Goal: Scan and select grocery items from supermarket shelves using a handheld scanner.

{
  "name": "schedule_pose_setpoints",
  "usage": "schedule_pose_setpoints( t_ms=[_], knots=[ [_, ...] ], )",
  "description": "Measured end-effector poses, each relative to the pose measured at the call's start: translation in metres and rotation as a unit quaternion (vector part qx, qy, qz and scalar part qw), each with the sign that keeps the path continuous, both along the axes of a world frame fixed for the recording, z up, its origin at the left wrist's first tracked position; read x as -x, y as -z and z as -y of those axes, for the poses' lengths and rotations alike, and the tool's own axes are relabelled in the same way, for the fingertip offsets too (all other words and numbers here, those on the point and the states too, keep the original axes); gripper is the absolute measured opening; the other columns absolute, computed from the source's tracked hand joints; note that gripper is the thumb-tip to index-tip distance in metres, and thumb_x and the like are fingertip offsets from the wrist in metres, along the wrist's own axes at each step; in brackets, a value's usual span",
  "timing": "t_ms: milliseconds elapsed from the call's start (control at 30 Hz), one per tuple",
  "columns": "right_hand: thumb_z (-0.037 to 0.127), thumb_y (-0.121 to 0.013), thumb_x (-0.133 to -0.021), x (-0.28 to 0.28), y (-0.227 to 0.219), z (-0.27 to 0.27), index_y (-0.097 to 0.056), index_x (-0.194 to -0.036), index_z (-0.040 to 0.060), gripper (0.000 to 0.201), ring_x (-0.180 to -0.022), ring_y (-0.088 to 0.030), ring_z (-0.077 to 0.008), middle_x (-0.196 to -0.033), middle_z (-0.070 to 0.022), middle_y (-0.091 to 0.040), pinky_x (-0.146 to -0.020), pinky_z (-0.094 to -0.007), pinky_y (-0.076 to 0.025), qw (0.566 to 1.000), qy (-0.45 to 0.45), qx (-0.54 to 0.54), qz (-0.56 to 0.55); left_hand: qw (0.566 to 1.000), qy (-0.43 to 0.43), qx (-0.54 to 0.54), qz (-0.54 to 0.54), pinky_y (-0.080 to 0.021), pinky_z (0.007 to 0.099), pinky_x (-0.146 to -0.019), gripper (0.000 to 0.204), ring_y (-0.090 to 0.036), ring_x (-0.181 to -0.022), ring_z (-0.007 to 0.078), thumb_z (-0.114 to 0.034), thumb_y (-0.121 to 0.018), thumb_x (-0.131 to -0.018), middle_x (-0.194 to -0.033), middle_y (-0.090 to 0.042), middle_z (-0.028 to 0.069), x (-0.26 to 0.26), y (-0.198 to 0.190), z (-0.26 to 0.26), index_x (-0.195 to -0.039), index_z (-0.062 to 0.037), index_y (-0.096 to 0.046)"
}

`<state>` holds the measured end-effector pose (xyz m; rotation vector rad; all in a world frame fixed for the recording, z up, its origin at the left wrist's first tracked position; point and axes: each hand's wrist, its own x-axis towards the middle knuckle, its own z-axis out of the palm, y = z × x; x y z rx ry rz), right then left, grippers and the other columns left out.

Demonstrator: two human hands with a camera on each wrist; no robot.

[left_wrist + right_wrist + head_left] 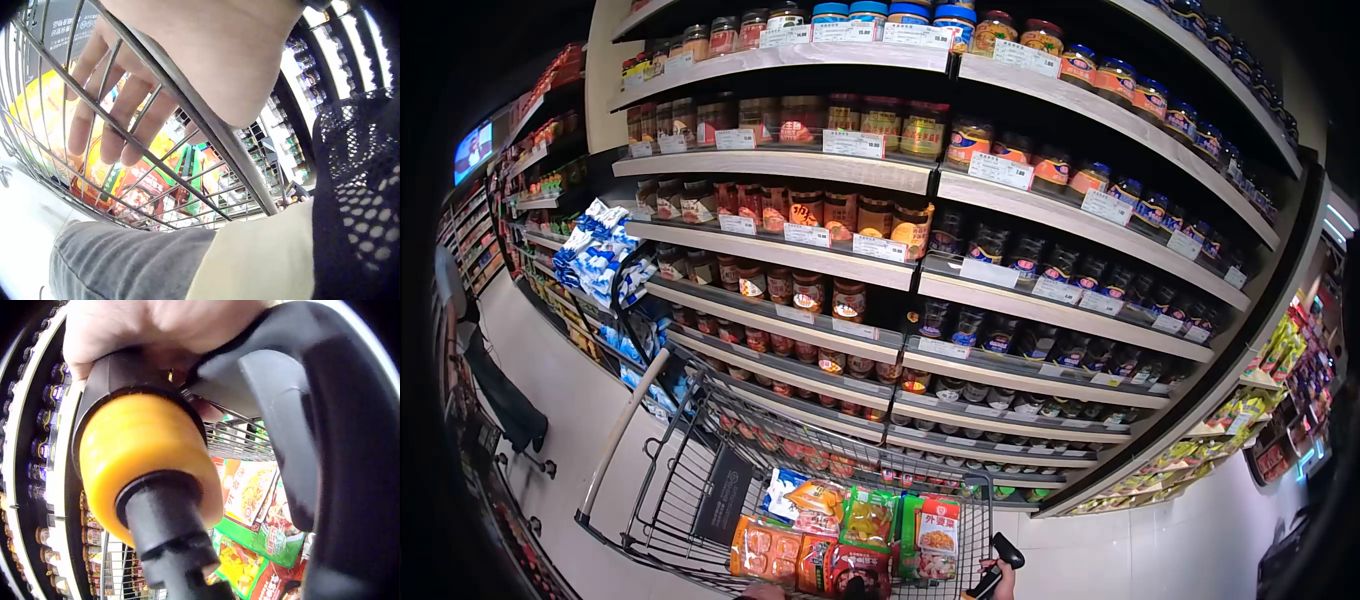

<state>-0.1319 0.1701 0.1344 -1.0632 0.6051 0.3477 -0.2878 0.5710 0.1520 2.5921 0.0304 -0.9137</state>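
Note:
A wire shopping cart (613, 425) stands before the shelves, its basket holding several food packets: an orange one (762, 550), a green one (870, 515) and a green-and-red one (938, 535). Over the cart's metal rim lies my left hand (206, 50), its fingers hanging fairly straight behind the basket wires, above the packets, with nothing held. My right hand (162, 325) grips a black handheld device with an orange ring (150, 440) at the cart's right end; its fingers are largely hidden. In the head view, only a sliver of the left hand shows at the bottom edge.
Tall shelves (800, 165) of sauce jars run along the cart's far side. Blue-and-white bags (600, 245) are stacked on a rack at left. Another person (495, 380) stands in the left aisle. Yellow-green packets (1240, 415) fill an end display at right, beside tiled floor (1120, 560).

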Motion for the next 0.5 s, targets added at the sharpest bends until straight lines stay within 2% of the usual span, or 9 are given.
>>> schedule_pose_setpoints(
  t_ms=[133, 167, 233, 267, 367, 433, 467, 500],
  knots=[
    [0.038, -0.053, -0.082, -0.001, 0.002, -0.017, -0.057, -0.08, 0.0108, 0.028, -0.06, -0.046, -0.0111, -0.066, 0.0025, -0.049, -0.054, -0.0248, -0.039, 0.998, 0.044, -0.045, -0.007, 0.999, -0.04, -0.016, 0.006, -0.046, 0.0409, -0.072, 0.053, -0.062, -0.082, 0.029, -0.051, -0.052, -0.08, -0.092, -0.063, 0.0164, 0.01, -0.001, -0.008, -0.115, -0.0105, -0.05],
    [0.039, -0.052, -0.082, 0.004, 0.001, -0.02, -0.058, -0.081, 0.0095, 0.03, -0.058, -0.045, -0.011, -0.065, 0.0032, -0.047, -0.049, -0.0261, -0.038, 0.999, 0.035, -0.03, 0.003, 0.999, -0.049, -0.02, 0.003, -0.047, 0.041, -0.071, 0.053, -0.062, -0.081, 0.0292, -0.051, -0.052, -0.08, -0.091, -0.064, 0.0165, 0.019, -0.003, -0.013, -0.114, -0.0101, -0.05],
    [0.032, -0.042, -0.084, -0.021, 0.034, -0.01, -0.058, -0.084, -0.0037, 0.04, -0.068, -0.057, -0.0182, -0.074, -0.0109, -0.062, -0.066, -0.0288, -0.044, 0.988, -0.062, 0.062, 0.124, 0.997, -0.065, -0.029, 0.006, -0.047, 0.0413, -0.068, 0.053, -0.062, -0.079, 0.0296, -0.051, -0.052, -0.08, -0.089, -0.064, 0.0167, 0.022, -0.007, -0.017, -0.113, -0.0095, -0.05],
    [0.031, -0.042, -0.083, -0.021, 0.041, -0.012, -0.059, -0.088, -0.0045, 0.039, -0.071, -0.058, -0.0195, -0.078, -0.0123, -0.063, -0.069, -0.0301, -0.044, 0.989, -0.05, 0.052, 0.128, 0.997, -0.066, -0.037, 0.004, -0.048, 0.0415, -0.067, 0.053, -0.063, -0.078, 0.0298, -0.051, -0.052, -0.08, -0.088, -0.064, 0.0168, 0.028, -0.012, -0.026, -0.113, -0.0091, -0.05],
    [0.031, -0.042, -0.084, -0.022, 0.055, -0.015, -0.058, -0.085, -0.003, 0.038, -0.071, -0.058, -0.0198, -0.08, -0.0128, -0.063, -0.071, -0.032, -0.044, 0.991, -0.043, 0.045, 0.121, 0.995, -0.085, -0.055, 0.007, -0.049, 0.042, -0.063, 0.053, -0.063, -0.075, 0.0304, -0.051, -0.052, -0.08, -0.085, -0.064, 0.017, 0.037, -0.023, -0.038, -0.111, -0.0081, -0.049],
    [0.031, -0.041, -0.084, -0.02, 0.054, -0.019, -0.058, -0.084, -0.0017, 0.037, -0.069, -0.057, -0.019, -0.081, -0.0131, -0.063, -0.067, -0.0309, -0.045, 0.99, -0.051, 0.051, 0.124, 0.993, -0.099, -0.065, 0.012, -0.05, 0.0423, -0.061, 0.053, -0.064, -0.073, 0.0308, -0.051, -0.052, -0.079, -0.084, -0.065, 0.0172, 0.033, -0.052, -0.034, -0.11, -0.0074, -0.049],
    [0.028, -0.045, -0.084, -0.021, 0.052, -0.02, -0.054, -0.088, -0.0001, 0.03, -0.066, -0.058, -0.019, -0.079, -0.0134, -0.063, -0.064, -0.0305, -0.046, 0.992, -0.034, 0.032, 0.121, 0.988, -0.141, -0.037, 0.056, -0.05, 0.043, -0.061, 0.053, -0.063, -0.069, 0.0315, -0.052, -0.055, -0.076, -0.08, -0.064, 0.016, 0.031, -0.067, -0.031, -0.103, -0.0071, -0.052],
    [0.024, -0.048, -0.083, -0.02, 0.05, -0.021, -0.051, -0.091, 0.0016, 0.024, -0.063, -0.058, -0.0191, -0.077, -0.0137, -0.064, -0.061, -0.0302, -0.047, 0.993, -0.019, 0.01, 0.116, 0.988, -0.141, -0.034, 0.056, -0.05, 0.043, -0.061, 0.053, -0.063, -0.069, 0.0315, -0.052, -0.055, -0.076, -0.08, -0.064, 0.016, 0.029, -0.08, -0.03, -0.103, -0.0071, -0.052]
  ],
)
